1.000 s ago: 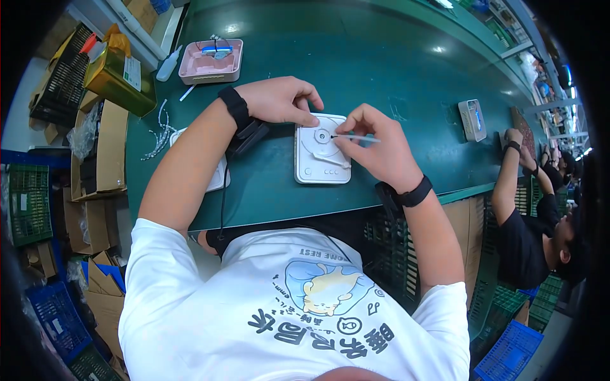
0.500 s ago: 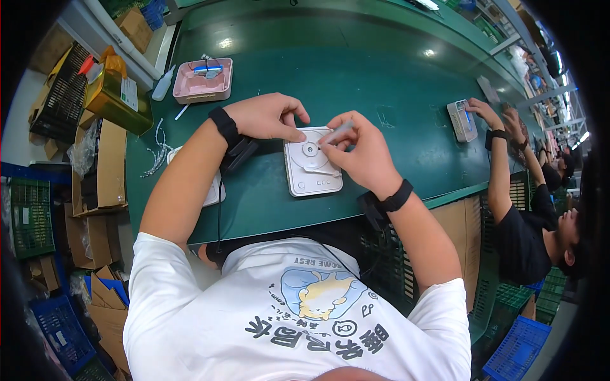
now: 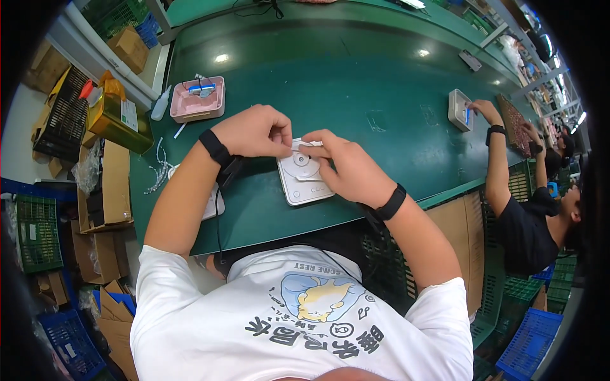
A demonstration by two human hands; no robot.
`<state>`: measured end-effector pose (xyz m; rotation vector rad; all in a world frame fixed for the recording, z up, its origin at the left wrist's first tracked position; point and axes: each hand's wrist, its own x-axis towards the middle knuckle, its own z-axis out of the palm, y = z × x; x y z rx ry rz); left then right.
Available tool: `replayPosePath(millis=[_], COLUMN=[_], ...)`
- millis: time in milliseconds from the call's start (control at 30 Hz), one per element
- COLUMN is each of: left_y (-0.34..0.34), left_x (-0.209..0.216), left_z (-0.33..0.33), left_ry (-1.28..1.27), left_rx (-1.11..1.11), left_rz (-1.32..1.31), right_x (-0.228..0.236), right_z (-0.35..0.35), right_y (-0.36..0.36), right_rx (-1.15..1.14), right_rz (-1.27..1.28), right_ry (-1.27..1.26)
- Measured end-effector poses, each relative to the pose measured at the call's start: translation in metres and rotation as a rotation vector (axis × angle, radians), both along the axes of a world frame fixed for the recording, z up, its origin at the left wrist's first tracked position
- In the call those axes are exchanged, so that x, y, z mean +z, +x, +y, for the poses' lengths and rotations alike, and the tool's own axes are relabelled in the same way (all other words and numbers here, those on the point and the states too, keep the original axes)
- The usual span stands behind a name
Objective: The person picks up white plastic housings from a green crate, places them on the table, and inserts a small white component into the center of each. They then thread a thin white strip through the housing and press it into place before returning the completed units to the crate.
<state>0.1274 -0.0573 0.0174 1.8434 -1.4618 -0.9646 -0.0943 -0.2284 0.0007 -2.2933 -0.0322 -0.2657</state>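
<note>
Right hand [image 3: 356, 168], the nearer, overlaps the right side of a white, rounded-rectangular plastic device [image 3: 296, 175], long axis pointing away from the body; left hand [image 3: 255, 132] meets its far-left corner. Cannot tell what either grips.

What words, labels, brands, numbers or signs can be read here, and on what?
White short-sleeved T-shirt: dark lettering, not copied here, plus a circled fish and music note.
Gold rectangular metal can: white label, print too small to read.
Green crate and blue crate at left, both plastic: pale labels, too small to read.
White round-cornered device: no readable text.
</note>
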Motion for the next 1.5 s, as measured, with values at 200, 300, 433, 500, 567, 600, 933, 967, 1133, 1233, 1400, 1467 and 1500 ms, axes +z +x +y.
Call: replayPosePath(millis=[200,300,433,500,567,600,933,967,1133,1233,1400,1467,1500], left_y=[-0.019,-0.028,-0.041,-0.052,-0.065,-0.071,-0.115,-0.116,-0.119,-0.117,-0.117,-0.117,-0.116], left_x=[0.017,0.033,0.030,0.024,0.018,0.013,-0.016,-0.019,-0.021,-0.028,-0.017,-0.010,-0.009], left_z=[0.005,0.005,0.016,0.023,0.035,0.039,0.062,0.061,0.053,0.048,0.042,0.043,0.043], left_ry=[0.072,0.137,0.060,0.020,-0.057,-0.056,-0.233,-0.250,-0.592,-0.580,-0.333,-0.131,-0.030], left_rx=[0.028,-0.063,-0.003,0.025,0.092,0.091,0.391,0.425,0.426,0.537,0.662,0.642,0.629], left_rz=[-0.288,-0.368,-0.323,-0.295,-0.236,-0.237,-0.122,-0.125,-0.633,-0.457,-0.388,-0.315,-0.278], right_x=[0.004,0.003,-0.004,-0.005,0.004,0.006,0.010,0.012,0.008,0.005,-0.003,-0.003,-0.002], right_z=[-0.010,-0.013,-0.015,-0.012,0.000,0.003,0.022,0.022,0.014,0.006,-0.006,-0.008,-0.009], right_y=[-0.004,-0.002,-0.001,-0.003,-0.004,-0.004,-0.005,-0.006,-0.005,-0.001,0.002,0.003,0.003], right_rx=[0.070,0.077,0.084,0.086,0.044,0.017,0.020,0.021,0.040,0.030,0.087,0.094,0.099], right_rz=[0.131,0.133,0.090,0.071,0.038,0.021,-0.111,-0.103,-0.053,-0.015,-0.022,-0.014,-0.006], right_ry=[0.160,0.163,0.184,0.196,-0.059,-0.191,-0.440,-0.443,-0.396,-0.283,-0.082,-0.067,-0.052])
